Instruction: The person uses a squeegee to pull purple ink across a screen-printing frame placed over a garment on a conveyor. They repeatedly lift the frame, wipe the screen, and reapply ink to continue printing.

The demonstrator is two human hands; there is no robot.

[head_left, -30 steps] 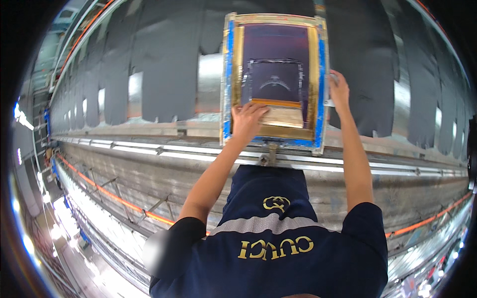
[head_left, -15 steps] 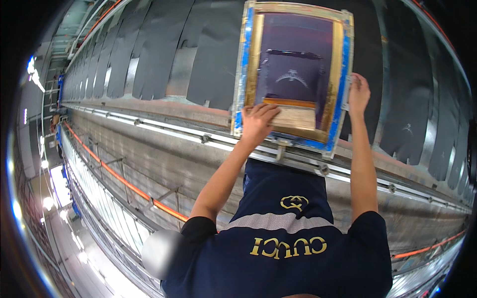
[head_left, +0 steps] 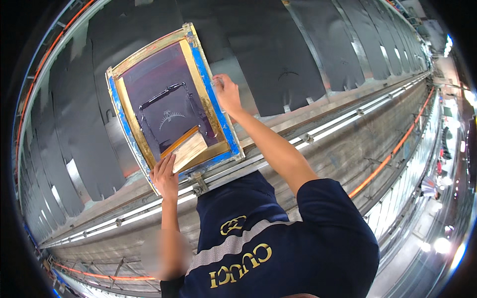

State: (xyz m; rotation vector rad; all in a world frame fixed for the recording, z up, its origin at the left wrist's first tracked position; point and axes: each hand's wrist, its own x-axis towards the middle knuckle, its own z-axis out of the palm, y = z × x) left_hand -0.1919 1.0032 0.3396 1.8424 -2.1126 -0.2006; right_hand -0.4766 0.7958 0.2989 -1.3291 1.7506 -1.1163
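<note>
A screen-printing frame (head_left: pixel 211 89) with blue-taped, gold-edged rails lies tilted on the long bench, left of the middle. Its mesh (head_left: pixel 154 74) is dark purple, with a pale crescent-shaped design (head_left: pixel 170 119) inside a smeared outline of dark ink. Across the mesh's lower end leans a wooden squeegee (head_left: pixel 190 151) with an orange blade. My left hand (head_left: pixel 165 176) is closed at the frame's lower left side, its fingertips against the squeegee's end. On the right rail my right hand (head_left: pixel 227 93) grips with bent fingers; the thumb is partly hidden.
Black sheets (head_left: pixel 278 49) lie in a row along the bench, one bearing a faint dark crescent print (head_left: pixel 288 75). A metal rail (head_left: pixel 338 121) with clamps follows the bench's near edge. Behind me runs an orange pipe or cable (head_left: pixel 392 154).
The view has turned, so frame and bench now slant and sit further left. Both hands stay at the frame's sides. The squeegee now lies more aslant across the mesh.
</note>
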